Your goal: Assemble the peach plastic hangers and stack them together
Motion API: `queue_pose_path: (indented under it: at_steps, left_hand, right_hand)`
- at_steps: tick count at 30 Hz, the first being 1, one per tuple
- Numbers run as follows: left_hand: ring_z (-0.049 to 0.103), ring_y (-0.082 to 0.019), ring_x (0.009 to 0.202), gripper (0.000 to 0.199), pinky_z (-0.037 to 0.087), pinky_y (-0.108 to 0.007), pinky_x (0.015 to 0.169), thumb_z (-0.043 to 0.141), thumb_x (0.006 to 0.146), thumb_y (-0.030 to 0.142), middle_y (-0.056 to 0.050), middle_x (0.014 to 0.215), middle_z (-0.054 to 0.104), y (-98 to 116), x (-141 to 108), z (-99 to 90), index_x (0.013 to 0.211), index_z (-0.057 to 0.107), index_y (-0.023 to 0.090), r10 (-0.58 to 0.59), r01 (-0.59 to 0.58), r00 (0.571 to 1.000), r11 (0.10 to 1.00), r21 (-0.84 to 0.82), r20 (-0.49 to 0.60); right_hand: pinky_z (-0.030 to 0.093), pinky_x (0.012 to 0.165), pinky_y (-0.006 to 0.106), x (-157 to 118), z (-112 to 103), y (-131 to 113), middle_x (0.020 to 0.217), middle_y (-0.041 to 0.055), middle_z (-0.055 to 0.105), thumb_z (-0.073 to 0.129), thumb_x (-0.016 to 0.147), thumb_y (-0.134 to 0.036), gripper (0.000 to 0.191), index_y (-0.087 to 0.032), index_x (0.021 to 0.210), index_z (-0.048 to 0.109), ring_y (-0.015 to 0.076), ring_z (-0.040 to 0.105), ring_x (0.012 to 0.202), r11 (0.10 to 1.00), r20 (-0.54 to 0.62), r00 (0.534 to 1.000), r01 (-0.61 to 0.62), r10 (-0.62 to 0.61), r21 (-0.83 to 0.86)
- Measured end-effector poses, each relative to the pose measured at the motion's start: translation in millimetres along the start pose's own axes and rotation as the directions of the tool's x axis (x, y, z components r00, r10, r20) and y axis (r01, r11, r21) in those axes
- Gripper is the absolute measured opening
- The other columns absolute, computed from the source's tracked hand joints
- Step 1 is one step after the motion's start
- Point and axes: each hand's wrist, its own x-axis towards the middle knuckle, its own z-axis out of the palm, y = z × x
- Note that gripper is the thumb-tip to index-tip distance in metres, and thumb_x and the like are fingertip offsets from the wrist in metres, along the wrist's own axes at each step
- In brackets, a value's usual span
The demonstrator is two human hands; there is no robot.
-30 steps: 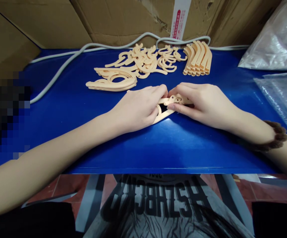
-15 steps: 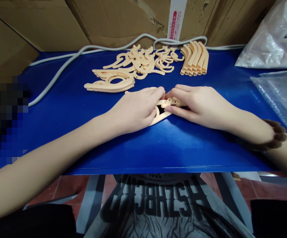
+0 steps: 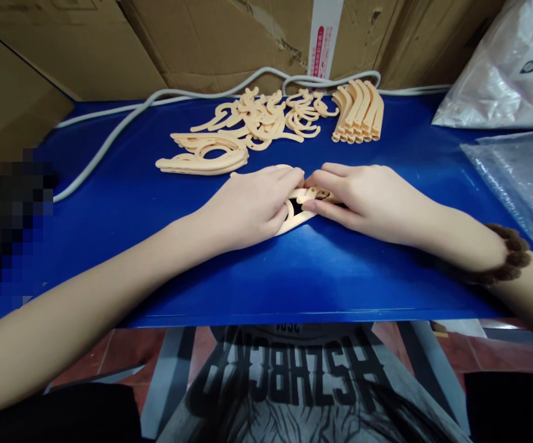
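Both hands work low over the blue table on a cream plastic folding hanger [image 3: 296, 221]. My left hand [image 3: 254, 206] is closed around its left part and covers most of it. With thumb and fingertips, my right hand [image 3: 367, 197] pinches the hanger's jointed right part, where small round holes show. The two hands' fingertips nearly meet at the joint. Behind my left hand lies a stack of similar cream hanger pieces [image 3: 211, 165]. Farther back is a loose pile of curved cream hook parts [image 3: 266, 120], beside a neat bundle of curved cream arms [image 3: 358, 114].
A grey cable [image 3: 109, 154] runs across the back of the blue table [image 3: 266, 283]. Cardboard boxes [image 3: 229, 43] stand behind it. On the right are a filled plastic bag [image 3: 492, 80] and a flat clear bag [image 3: 515, 178]. A blurred dark area covers the left edge.
The view has shifted slightly. Both hands keep their hold on the hanger, and the right fingertips have moved a little at the joint.
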Motion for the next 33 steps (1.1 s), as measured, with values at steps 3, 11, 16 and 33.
queue_pose_path:
  at_steps: [3, 11, 16, 33]
  left_hand:
    - [0.074, -0.028, 0.096, 0.027, 0.048, -0.035, 0.068, 0.046, 0.097, 0.019, -0.010, 0.105, 0.073, 2, 1, -1.2, 0.121, 0.058, 0.019, -0.065, 0.065, 0.998, 0.997, -0.033, -0.007]
    - [0.072, -0.026, 0.097, 0.037, 0.050, -0.035, 0.072, 0.044, 0.096, 0.016, -0.010, 0.112, 0.075, 1, 0, 4.3, 0.129, 0.061, 0.019, -0.106, 0.094, 0.987, 0.990, -0.105, -0.119]
    - [0.070, -0.028, 0.101, 0.034, 0.054, -0.039, 0.082, 0.042, 0.096, 0.014, -0.009, 0.111, 0.076, -2, 0, 10.0, 0.122, 0.065, 0.019, -0.134, 0.103, 0.976, 0.979, -0.178, -0.170]
    - [0.075, -0.026, 0.114, 0.035, 0.057, -0.038, 0.093, 0.046, 0.107, 0.035, -0.008, 0.130, 0.078, 6, -7, -2.3, 0.132, 0.066, 0.021, -0.015, -0.066, 0.968, 0.949, -0.308, -0.252]
  right_hand:
    - [0.029, 0.066, 0.034, 0, -3, -2, 0.089, 0.0090, 0.075, 0.042, 0.112, -0.051, 0.046, -0.017, 0.123, 0.071, 0.0217, 0.059, 0.070, 0.999, 0.040, 0.998, -0.052, 0.052, 0.014]
    - [0.032, 0.066, 0.034, -1, 0, 8, 0.088, 0.0080, 0.075, 0.050, 0.108, -0.054, 0.045, -0.021, 0.124, 0.074, 0.0240, 0.063, 0.073, 0.997, -0.122, 0.991, -0.040, 0.048, 0.068]
    - [0.035, 0.068, 0.034, -1, -1, 15, 0.092, 0.0070, 0.076, 0.052, 0.107, -0.054, 0.043, -0.022, 0.123, 0.075, 0.0251, 0.066, 0.079, 0.988, -0.168, 0.984, -0.031, 0.056, 0.151]
    - [0.039, 0.070, 0.036, -5, -9, 21, 0.109, 0.0099, 0.078, 0.055, 0.106, -0.049, 0.032, -0.021, 0.109, 0.071, 0.0256, 0.069, 0.088, 0.994, -0.188, 0.980, 0.077, -0.061, 0.077]
